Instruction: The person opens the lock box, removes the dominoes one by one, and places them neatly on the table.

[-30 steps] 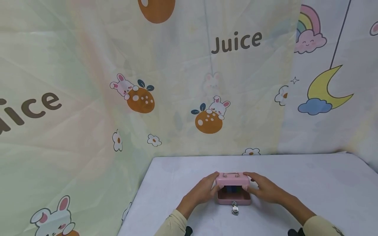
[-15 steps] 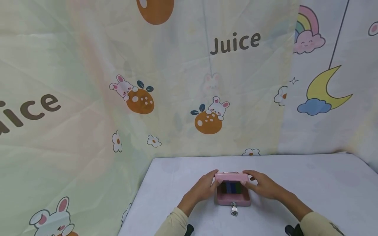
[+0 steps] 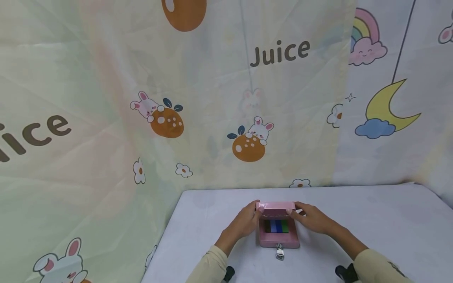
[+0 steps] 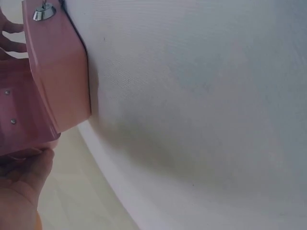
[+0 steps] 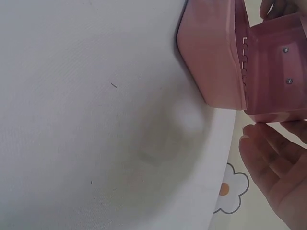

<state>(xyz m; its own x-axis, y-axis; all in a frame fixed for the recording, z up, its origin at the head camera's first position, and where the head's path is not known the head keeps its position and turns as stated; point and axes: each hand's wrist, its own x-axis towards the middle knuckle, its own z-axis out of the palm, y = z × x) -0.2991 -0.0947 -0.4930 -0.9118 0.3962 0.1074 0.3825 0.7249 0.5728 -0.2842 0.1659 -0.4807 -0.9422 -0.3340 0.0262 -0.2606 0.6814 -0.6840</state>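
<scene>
A small pink cash box (image 3: 278,240) stands on the white-covered table, its hinged lid (image 3: 276,205) swung up and back. At the lid's left side, my left hand (image 3: 245,222) grips it, thumb on the near edge and fingers behind. My right hand (image 3: 313,217) holds the lid's right side in the same way. Inside the box, brown, blue and green strips (image 3: 277,226) lie side by side. From its front hangs a silver key piece (image 3: 280,253), set in a round lock (image 4: 44,12) seen in the left wrist view. Two rivets (image 5: 288,80) show inside the lid.
The white table (image 3: 212,208) reaches back to a printed fabric wall (image 3: 212,98) with rabbits and oranges. Another fabric panel with a moon (image 3: 383,106) hangs at right. Dark wrist gear shows below both sleeves.
Both hands have tipped the lid farther up and back. Its carrying handle has gone out of sight, and the coloured strips inside now show more fully.
</scene>
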